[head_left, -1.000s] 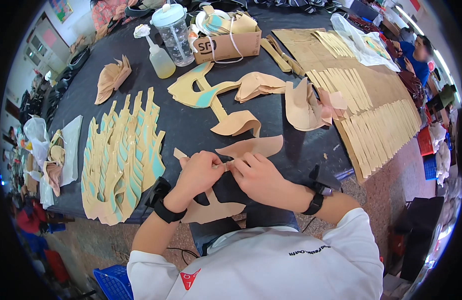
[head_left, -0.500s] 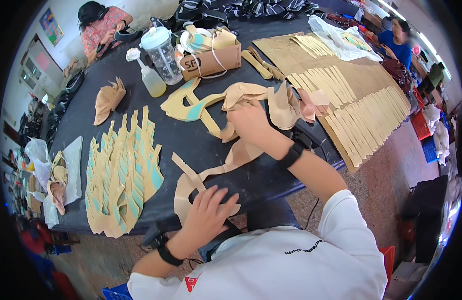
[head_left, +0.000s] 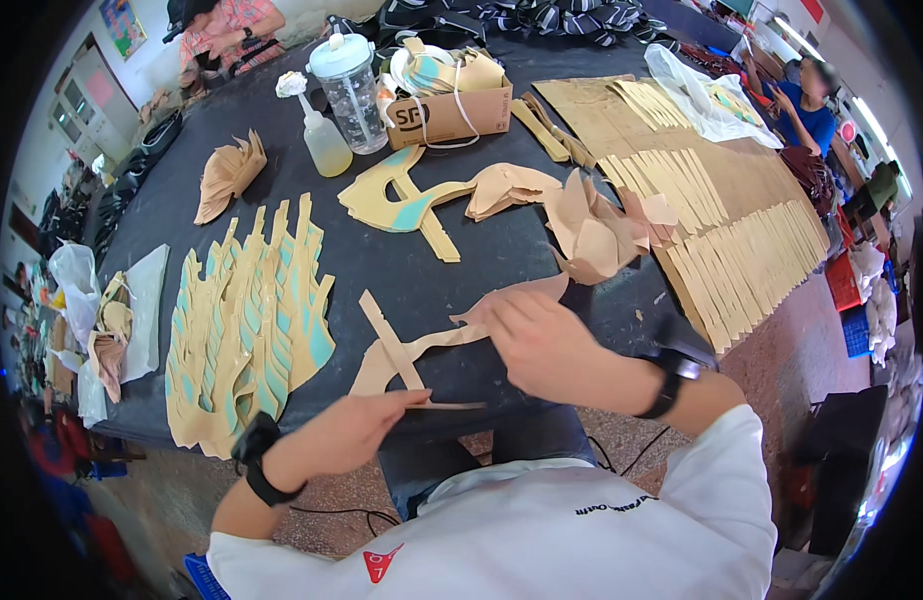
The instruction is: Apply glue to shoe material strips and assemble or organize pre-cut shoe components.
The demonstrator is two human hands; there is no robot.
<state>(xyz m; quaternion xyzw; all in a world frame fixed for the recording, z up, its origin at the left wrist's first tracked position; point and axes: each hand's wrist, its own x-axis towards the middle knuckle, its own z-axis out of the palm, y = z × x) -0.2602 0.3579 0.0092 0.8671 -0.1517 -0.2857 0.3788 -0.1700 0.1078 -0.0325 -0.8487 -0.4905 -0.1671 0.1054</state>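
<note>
A flat tan cut-out piece (head_left: 370,372) with a narrow crossing strip lies along the near side of the dark table. My left hand (head_left: 347,435) closes its fingers and thumb on the near end of this piece, at the table edge. My right hand (head_left: 542,345) has its fingers bent together on the piece's narrow middle, and the wider tail (head_left: 527,292) shows beyond them. Farther off lies a yellowish cut-out piece (head_left: 382,205) with pale blue patches. Beside it are a folded tan stack (head_left: 507,188) and a pile of curled tan pieces (head_left: 587,240).
Glossy yellow-and-blue pieces (head_left: 247,340) overlap at left, near a tan bundle (head_left: 232,175). A squeeze bottle (head_left: 327,150), a lidded clear jug (head_left: 350,100) and a filled carton (head_left: 452,115) stand behind. Cardboard (head_left: 697,170) holds rows of strips at right. Two people sit across the table.
My right hand has come from the far folded pieces toward me, onto the near tan piece. My left hand's spread fingers have closed at its near end. The view has shifted slightly.
</note>
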